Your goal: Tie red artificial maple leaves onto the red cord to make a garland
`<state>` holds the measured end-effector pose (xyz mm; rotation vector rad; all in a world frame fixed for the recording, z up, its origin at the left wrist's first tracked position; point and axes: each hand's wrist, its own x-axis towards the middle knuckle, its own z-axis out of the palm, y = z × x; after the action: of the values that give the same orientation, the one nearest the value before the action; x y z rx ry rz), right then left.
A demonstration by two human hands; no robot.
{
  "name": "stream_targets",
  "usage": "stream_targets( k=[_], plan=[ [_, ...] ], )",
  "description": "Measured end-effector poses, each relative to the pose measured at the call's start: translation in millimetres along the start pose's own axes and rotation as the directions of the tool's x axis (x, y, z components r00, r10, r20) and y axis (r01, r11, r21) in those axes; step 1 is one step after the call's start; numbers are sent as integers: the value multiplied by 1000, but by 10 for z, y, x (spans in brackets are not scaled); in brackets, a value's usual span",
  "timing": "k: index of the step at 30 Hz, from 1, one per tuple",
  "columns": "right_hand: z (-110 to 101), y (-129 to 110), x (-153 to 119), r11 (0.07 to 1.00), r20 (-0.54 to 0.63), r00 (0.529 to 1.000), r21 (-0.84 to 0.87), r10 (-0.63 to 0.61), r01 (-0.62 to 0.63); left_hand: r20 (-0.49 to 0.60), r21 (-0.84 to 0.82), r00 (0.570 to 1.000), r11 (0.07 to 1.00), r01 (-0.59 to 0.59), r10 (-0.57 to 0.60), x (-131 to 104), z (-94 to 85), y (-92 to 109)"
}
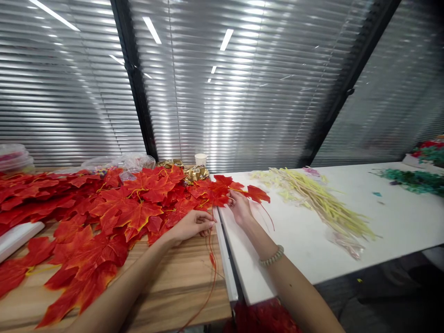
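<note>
A red cord (214, 263) runs down over the table edge from my left hand (194, 225), whose thumb and fingers are closed on it. My right hand (240, 207) is raised a little to the right, its fingertips pinched at the red artificial maple leaves (222, 188); the exact part between them is hard to make out. One red leaf (258, 194) hangs just past these fingers, with a thin red stem trailing below it. To the left spreads a large heap of red maple leaf garlands (126, 210) with yellow stems.
The wood-grain table (166, 286) meets a white table (287, 249) at a narrow gap. Pale yellow strips (322, 203) lie on the white table, with teal pieces (412, 180) farther right. A paper cup (200, 159), gold wrappers (196, 173) and plastic containers (14, 158) stand at the back.
</note>
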<state>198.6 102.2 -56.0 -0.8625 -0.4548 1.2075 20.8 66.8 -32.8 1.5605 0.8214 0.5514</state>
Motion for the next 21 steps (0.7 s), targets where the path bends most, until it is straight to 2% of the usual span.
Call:
stream_targets(
  k=[21],
  plan=[
    [9,-3,-11,1000,26,1000,-4,-7,7,8,42,1000,999,-14,14,5,-7,-36]
  ],
)
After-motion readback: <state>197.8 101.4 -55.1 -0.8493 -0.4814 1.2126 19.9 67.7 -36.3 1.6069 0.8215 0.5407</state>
